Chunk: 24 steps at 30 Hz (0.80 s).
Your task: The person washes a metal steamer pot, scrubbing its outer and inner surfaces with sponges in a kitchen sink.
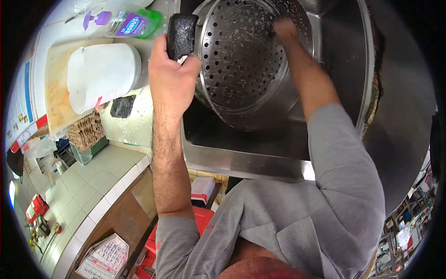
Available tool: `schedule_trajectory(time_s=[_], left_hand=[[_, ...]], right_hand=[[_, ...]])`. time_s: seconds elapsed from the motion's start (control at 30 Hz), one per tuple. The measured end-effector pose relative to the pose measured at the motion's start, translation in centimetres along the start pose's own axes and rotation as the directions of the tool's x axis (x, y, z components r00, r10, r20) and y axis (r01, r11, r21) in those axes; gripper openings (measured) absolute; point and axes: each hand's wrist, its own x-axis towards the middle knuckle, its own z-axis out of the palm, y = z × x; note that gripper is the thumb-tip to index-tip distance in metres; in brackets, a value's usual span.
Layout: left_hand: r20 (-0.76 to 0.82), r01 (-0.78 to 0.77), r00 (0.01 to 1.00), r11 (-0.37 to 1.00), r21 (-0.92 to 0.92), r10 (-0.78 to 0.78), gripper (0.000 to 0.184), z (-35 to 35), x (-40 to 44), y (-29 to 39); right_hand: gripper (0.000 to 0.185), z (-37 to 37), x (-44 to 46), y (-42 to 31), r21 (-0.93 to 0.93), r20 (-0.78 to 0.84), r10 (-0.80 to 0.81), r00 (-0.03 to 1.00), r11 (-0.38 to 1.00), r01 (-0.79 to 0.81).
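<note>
A large perforated metal steamer pot (241, 65), wet and spotted with suds, lies tilted over the sink (209, 156). Its holes show across the inner surface. My left hand (174, 76) is closed around the lower end of its thick black handle (182, 35), at the pot's left side. Inside the pot, near its upper right, my right hand (285, 29) is blurred by motion. Its fingers look curled against the metal, and whatever they hold is hidden.
Left of the sink are a green dish-soap bottle (144, 24) with a purple pump, a white plastic container (104, 72) on a stained board (55, 93), and a black pad (122, 106). A tiled counter (93, 186) runs below. The steel worktop (404, 102) extends right.
</note>
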Motion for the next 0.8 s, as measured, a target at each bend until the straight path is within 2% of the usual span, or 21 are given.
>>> schedule_trajectory(time_s=[0.03,0.07,0.1,0.13,0.17,0.2,0.23,0.27,0.3,0.33,0.37,0.4,0.43,0.47,0.5,0.57,0.63,0.67,0.73,0.77,0.8], left_hand=[[0.014,0.045,0.999,0.996,-0.077,-0.044,0.029,0.1,-0.2,0.3],[0.02,0.051,0.999,0.996,-0.075,-0.05,0.029,0.1,-0.3,0.5],[0.029,0.056,0.998,0.995,-0.081,-0.054,0.029,0.1,-0.3,0.6],[0.034,0.056,0.998,0.994,-0.09,-0.053,0.029,0.0,-0.2,0.8],[0.02,0.026,0.999,0.999,-0.044,-0.026,0.028,0.0,0.0,0.2],[0.02,0.022,1.0,0.999,-0.048,-0.021,0.028,-0.1,0.1,0.1],[0.022,0.014,1.0,0.998,-0.066,-0.013,0.028,-0.1,0.1,0.1],[0.025,0.007,1.0,0.997,-0.083,-0.005,0.028,0.0,0.1,0.1],[0.003,-0.009,1.0,0.997,-0.07,0.01,0.028,0.2,0.1,0.0],[-0.002,-0.008,1.0,0.998,-0.07,0.008,0.028,0.2,0.2,0.1],[0.002,0.006,1.0,0.998,-0.06,-0.006,0.027,0.1,0.1,0.1],[0.012,0.024,1.0,0.999,-0.047,-0.024,0.027,0.0,0.0,0.1],[0.014,0.029,1.0,0.999,-0.044,-0.028,0.027,0.0,-0.1,0.1],[-0.001,0.009,1.0,0.999,-0.049,-0.01,0.026,0.1,-0.1,0.1],[-0.013,-0.011,1.0,0.998,-0.056,0.011,0.026,0.2,-0.2,0.3],[-0.007,0.021,1.0,0.995,-0.094,-0.022,0.025,0.1,0.0,1.0],[0.016,0.081,0.997,0.991,-0.105,-0.08,0.024,0.1,-0.5,1.3],[0.021,0.079,0.997,0.991,-0.105,-0.077,0.024,0.2,-0.4,1.2],[0.01,0.066,0.998,0.992,-0.108,-0.066,0.025,0.1,-0.4,0.9],[0.001,0.062,0.998,0.992,-0.11,-0.063,0.025,0.1,-0.2,0.6],[-0.019,-0.002,1.0,0.998,-0.062,0.001,0.025,0.1,0.0,0.0]], right_hand=[[0.016,-1.3,2.3,-3.7,0.341,-0.02,0.294,0.956,0.9,-0.27],[0.02,-5.0,0.6,-7.4,0.646,0.06,0.218,0.974,0.735,-0.204],[0.035,-8.8,-1.7,-10.0,0.871,0.102,0.122,0.987,0.469,-0.148],[0.039,-13.9,-6.2,-12.2,0.754,0.225,-0.126,0.966,0.65,-0.091],[0.022,-11.1,-8.9,-14.4,0.524,-0.19,-0.382,0.904,0.74,0.423],[0.007,-8.3,-11.5,-16.7,0.006,-0.56,-0.545,0.624,0.75,0.661],[0.004,-9.0,-16.2,-16.0,0.215,-0.639,-0.559,0.529,0.531,0.82],[0.004,-6.2,-19.1,-15.2,0.361,-0.532,-0.635,0.56,0.429,0.828],[0.008,-4.3,-21.5,-12.3,0.436,-0.479,-0.78,0.402,0.185,0.881],[0.014,-3.1,-23.8,-9.6,0.491,-0.297,-0.865,0.404,0.225,0.842],[0.018,0.1,-24.4,-6.2,0.285,-0.285,-0.948,0.144,0.06,0.957],[0.023,-0.2,-24.1,-2.2,0.409,0.11,-0.986,0.124,0.159,0.899],[0.031,-1.4,-23.2,0.7,0.408,0.359,-0.922,0.142,0.292,0.865],[0.038,2.6,-21.2,4.2,0.354,0.425,-0.876,0.228,0.392,0.849],[0.033,4.2,-18.6,7.2,0.261,0.481,-0.791,0.377,0.54,0.8],[0.025,0.2,-13.2,6.5,-0.202,0.705,-0.443,0.554,0.623,0.756],[0.019,-1.8,-10.5,6.2,-0.302,0.583,-0.597,0.552,0.471,0.829],[0.019,-0.9,-11.3,6.3,-0.302,0.582,-0.594,0.555,0.476,0.826],[0.018,1.5,-14.2,5.6,-0.217,0.673,-0.471,0.57,0.612,0.761],[0.019,1.0,-16.6,4.3,-0.06,0.671,-0.556,0.49,0.618,0.784],[0.021,3.8,-18.6,3.1,0.123,0.645,-0.714,0.273,0.449,0.885]])
